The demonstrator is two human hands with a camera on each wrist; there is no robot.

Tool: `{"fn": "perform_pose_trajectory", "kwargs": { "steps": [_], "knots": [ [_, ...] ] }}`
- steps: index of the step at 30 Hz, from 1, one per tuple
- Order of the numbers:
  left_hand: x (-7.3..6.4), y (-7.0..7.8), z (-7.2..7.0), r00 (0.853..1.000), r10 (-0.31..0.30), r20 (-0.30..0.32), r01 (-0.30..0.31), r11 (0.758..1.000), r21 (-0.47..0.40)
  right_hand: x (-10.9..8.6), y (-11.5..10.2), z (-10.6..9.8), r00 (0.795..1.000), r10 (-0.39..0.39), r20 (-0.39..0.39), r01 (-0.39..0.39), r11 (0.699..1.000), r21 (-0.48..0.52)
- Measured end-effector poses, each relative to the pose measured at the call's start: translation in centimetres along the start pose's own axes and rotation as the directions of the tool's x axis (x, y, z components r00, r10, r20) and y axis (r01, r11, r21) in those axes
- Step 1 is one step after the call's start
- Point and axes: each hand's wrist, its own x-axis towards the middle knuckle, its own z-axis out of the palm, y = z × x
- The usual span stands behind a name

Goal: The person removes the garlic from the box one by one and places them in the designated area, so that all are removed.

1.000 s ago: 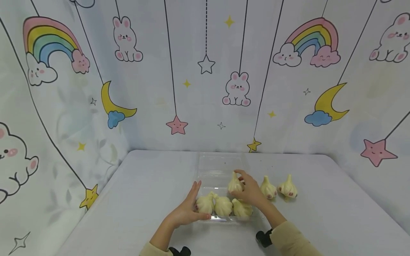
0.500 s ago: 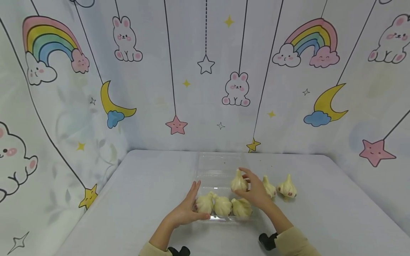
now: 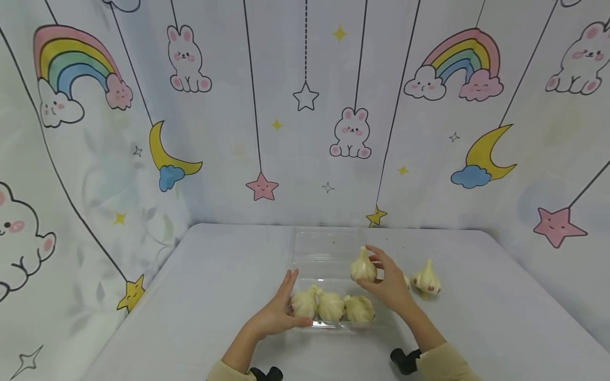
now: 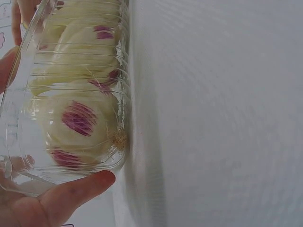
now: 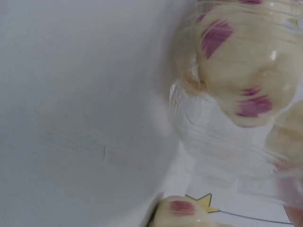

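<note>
My right hand (image 3: 393,286) pinches a garlic bulb (image 3: 364,267) between thumb and fingers, stem up, over the right rear of a clear plastic box (image 3: 329,324). Three garlic bulbs stand in a row along the box's front: left (image 3: 303,304), middle (image 3: 331,307) and right (image 3: 359,308). At the box's front left corner rests my left hand (image 3: 271,317), fingers straight along the left end and thumb across the front. The left wrist view shows a finger (image 4: 78,191) against the end wall, beside the purple-marked near bulb (image 4: 75,127).
Behind the box its clear lid (image 3: 326,246) lies folded back on the white table (image 3: 229,264). To the right stands another garlic bulb (image 3: 427,278). One more bulb (image 3: 407,282) is mostly hidden behind my right hand. A cartoon-printed curtain (image 3: 229,132) rises behind the table.
My right hand has moved to the right and slightly away with the garlic bulb, now covering most of one bulb on the table. The left hand and box have stayed put.
</note>
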Motion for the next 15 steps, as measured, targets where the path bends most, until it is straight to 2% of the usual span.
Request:
{"fn": "perform_pose_trajectory", "kwargs": {
  "steps": [15],
  "knots": [
    [0.1,-0.1,0.1,1.0,0.01,-0.001,-0.01,1.0,0.021,-0.5,0.7,-2.8,0.998,-0.003,-0.063,0.004,1.0,0.021]
  ]
}}
